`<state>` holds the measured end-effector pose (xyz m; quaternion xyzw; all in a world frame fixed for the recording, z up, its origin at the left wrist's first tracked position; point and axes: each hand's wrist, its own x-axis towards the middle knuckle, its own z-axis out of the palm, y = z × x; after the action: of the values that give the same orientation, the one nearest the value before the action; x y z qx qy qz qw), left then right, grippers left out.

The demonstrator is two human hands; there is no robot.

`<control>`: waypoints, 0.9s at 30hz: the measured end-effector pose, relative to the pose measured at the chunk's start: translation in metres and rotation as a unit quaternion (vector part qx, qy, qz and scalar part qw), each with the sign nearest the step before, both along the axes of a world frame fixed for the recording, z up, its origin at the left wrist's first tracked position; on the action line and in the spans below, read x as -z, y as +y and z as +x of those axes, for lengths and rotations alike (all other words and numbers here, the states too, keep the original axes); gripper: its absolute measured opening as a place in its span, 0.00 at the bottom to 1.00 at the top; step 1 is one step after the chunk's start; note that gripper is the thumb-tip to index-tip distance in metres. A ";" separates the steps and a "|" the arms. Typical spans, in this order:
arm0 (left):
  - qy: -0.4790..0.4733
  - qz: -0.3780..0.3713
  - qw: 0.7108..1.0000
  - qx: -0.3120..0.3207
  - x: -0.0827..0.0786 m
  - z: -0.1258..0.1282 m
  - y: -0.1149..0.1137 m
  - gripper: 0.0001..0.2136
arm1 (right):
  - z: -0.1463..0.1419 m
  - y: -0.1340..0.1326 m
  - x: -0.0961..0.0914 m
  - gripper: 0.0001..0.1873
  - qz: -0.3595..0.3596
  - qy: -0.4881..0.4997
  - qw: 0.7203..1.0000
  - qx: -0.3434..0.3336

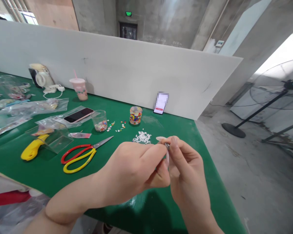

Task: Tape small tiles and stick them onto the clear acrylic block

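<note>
Above the front part of the green table, my left hand point(134, 165) and my right hand point(189, 165) meet, both closed. Between their fingertips shows a small silvery piece point(167, 146), pinched by my right thumb and fingers. My left fingers curl against it from the other side and hide most of it, so its kind is unclear. Just beyond the hands lies a pile of small white tiles point(143, 137). Farther back stands a round cup covered in coloured mosaic tiles point(135, 116). Scissors point(85, 156) with one red and one yellow handle lie left of my hands.
A clear cup of coloured tiles point(100, 123) stands beyond the scissors. On the left are a yellow-handled tool point(33, 149), a clear plastic box point(60, 139) and a phone point(78, 115). Another phone point(161, 103) leans on the white partition point(122, 68), near a pink cup point(80, 89).
</note>
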<state>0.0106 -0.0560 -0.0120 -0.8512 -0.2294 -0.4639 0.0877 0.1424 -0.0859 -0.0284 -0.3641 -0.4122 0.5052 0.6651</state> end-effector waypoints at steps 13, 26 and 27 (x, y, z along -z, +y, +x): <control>-0.004 -0.123 0.992 0.001 -0.008 0.000 -0.005 0.09 | -0.001 0.001 -0.003 0.12 -0.021 0.047 0.998 -0.030; -0.007 -0.175 0.985 -0.008 -0.013 -0.008 -0.010 0.09 | 0.001 -0.002 -0.006 0.13 -0.017 0.059 0.997 -0.035; -0.009 -0.158 0.987 -0.022 -0.012 -0.008 -0.010 0.09 | 0.000 -0.002 -0.006 0.14 -0.017 0.059 0.997 -0.035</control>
<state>0.0028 -0.0657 0.0002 -0.8448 -0.3197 -0.4272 -0.0397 0.1428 -0.0879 -0.0220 -0.3302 -0.3760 0.5558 0.6638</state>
